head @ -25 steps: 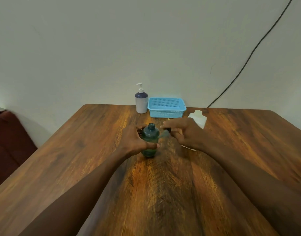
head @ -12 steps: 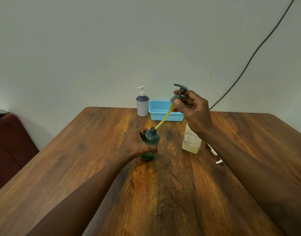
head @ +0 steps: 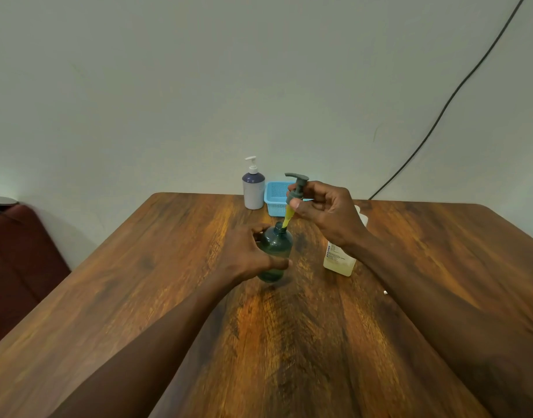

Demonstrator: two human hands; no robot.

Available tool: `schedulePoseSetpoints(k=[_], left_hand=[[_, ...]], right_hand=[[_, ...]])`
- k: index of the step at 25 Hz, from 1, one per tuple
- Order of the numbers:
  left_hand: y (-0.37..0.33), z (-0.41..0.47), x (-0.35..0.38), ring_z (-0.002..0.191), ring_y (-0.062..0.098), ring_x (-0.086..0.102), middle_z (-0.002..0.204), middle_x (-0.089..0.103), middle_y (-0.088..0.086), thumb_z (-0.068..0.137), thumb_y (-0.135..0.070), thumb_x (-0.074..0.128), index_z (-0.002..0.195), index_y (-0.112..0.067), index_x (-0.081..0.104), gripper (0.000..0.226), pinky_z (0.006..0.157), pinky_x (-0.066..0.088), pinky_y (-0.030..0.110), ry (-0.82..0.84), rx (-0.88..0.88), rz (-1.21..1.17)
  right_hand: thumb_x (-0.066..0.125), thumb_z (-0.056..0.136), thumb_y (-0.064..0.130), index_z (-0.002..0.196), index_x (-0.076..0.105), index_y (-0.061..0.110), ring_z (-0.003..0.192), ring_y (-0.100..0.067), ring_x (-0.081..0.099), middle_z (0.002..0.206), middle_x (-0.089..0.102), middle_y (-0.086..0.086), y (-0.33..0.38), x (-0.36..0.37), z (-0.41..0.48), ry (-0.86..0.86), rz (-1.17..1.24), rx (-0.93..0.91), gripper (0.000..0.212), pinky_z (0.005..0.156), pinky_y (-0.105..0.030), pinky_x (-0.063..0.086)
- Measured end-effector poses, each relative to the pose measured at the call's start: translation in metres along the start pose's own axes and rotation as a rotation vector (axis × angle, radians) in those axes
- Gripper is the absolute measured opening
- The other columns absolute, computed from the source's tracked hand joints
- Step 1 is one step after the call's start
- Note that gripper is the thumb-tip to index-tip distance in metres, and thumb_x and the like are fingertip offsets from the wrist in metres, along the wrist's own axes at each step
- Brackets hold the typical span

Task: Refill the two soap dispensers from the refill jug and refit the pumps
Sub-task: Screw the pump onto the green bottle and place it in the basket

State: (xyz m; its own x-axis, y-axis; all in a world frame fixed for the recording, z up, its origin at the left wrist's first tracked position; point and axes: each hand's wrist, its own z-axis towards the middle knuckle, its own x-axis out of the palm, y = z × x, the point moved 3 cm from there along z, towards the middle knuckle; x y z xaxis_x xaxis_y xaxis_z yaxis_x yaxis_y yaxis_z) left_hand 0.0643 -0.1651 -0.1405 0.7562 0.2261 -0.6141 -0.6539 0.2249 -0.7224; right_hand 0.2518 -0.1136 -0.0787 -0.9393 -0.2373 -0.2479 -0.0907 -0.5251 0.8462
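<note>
A dark green dispenser bottle (head: 276, 241) stands upright mid-table, and my left hand (head: 247, 254) is wrapped around its body. My right hand (head: 325, 214) holds the grey pump (head: 296, 187) above the bottle's open neck; the pump's yellow tube (head: 288, 220) slants down with its lower end inside the neck. A second dispenser (head: 253, 188), white with a purple shoulder and a white pump fitted, stands at the far edge. The refill jug (head: 339, 260), pale with yellowish liquid and a label, stands right of the green bottle, partly hidden behind my right wrist.
A light blue mesh basket (head: 276, 197) sits at the far table edge beside the white dispenser. A black cable (head: 440, 116) runs down the wall to the table's back. A dark red seat (head: 15, 260) is left of the table. A small white bit (head: 385, 292) lies near my right forearm.
My right hand lifted the pump high out of the green bottle, drawing the yellow tube up, then lowered it so the tube is deeper in the neck. My left hand kept its hold.
</note>
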Motion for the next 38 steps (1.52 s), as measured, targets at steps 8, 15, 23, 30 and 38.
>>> schedulePoseSetpoints(k=[8, 15, 23, 30, 38], left_hand=[[-0.006, 0.002, 0.006, 0.098, 0.005, 0.070, 0.109, 0.074, -0.014, 0.050, -0.062, 0.088, 0.124, -0.030, 0.069, 0.083, 0.087, 0.062, 0.033, -0.002, 0.007, -0.070], [-0.025, 0.005, 0.004, 0.095, 0.003, 0.070, 0.104, 0.072, -0.016, 0.059, -0.041, 0.096, 0.121, -0.024, 0.070, 0.069, 0.081, 0.057, 0.016, -0.097, 0.097, -0.066], [-0.022, 0.006, 0.008, 0.090, -0.002, 0.068, 0.099, 0.067, -0.025, 0.060, -0.042, 0.096, 0.120, -0.027, 0.069, 0.067, 0.077, 0.055, 0.013, -0.079, 0.067, -0.075], [-0.029, 0.009, 0.003, 0.090, -0.007, 0.068, 0.097, 0.069, -0.026, 0.060, -0.038, 0.096, 0.112, -0.030, 0.070, 0.059, 0.075, 0.053, 0.009, -0.096, 0.090, -0.139], [-0.028, 0.014, 0.007, 0.095, 0.007, 0.071, 0.108, 0.074, -0.010, 0.048, -0.064, 0.088, 0.119, -0.023, 0.071, 0.083, 0.082, 0.063, 0.027, -0.133, 0.099, -0.053]], right_hand=[[0.072, 0.093, 0.003, 0.128, 0.068, 0.009, 0.114, -0.007, 0.071, 0.118, 0.074, 0.006, 0.000, 0.001, -0.004, 0.095, -0.003, 0.005, 0.036, 0.093, -0.026, 0.059], [0.088, 0.079, 0.028, 0.117, 0.072, 0.017, 0.100, -0.004, 0.074, 0.108, 0.077, 0.007, -0.002, 0.002, -0.006, 0.049, -0.230, 0.069, 0.043, 0.089, -0.027, 0.062], [0.090, 0.076, 0.030, 0.107, 0.072, 0.023, 0.098, -0.009, 0.076, 0.102, 0.079, 0.005, -0.008, -0.001, 0.000, 0.056, -0.209, 0.145, 0.037, 0.090, -0.037, 0.063], [0.086, 0.082, 0.027, 0.124, 0.071, 0.017, 0.109, -0.008, 0.073, 0.116, 0.075, 0.008, -0.003, 0.003, -0.001, 0.088, -0.209, 0.105, 0.045, 0.092, -0.030, 0.061], [0.087, 0.066, 0.061, 0.089, 0.063, 0.022, 0.090, -0.017, 0.073, 0.091, 0.073, 0.002, 0.004, 0.001, 0.006, -0.044, -0.361, 0.187, 0.051, 0.071, -0.025, 0.060]])
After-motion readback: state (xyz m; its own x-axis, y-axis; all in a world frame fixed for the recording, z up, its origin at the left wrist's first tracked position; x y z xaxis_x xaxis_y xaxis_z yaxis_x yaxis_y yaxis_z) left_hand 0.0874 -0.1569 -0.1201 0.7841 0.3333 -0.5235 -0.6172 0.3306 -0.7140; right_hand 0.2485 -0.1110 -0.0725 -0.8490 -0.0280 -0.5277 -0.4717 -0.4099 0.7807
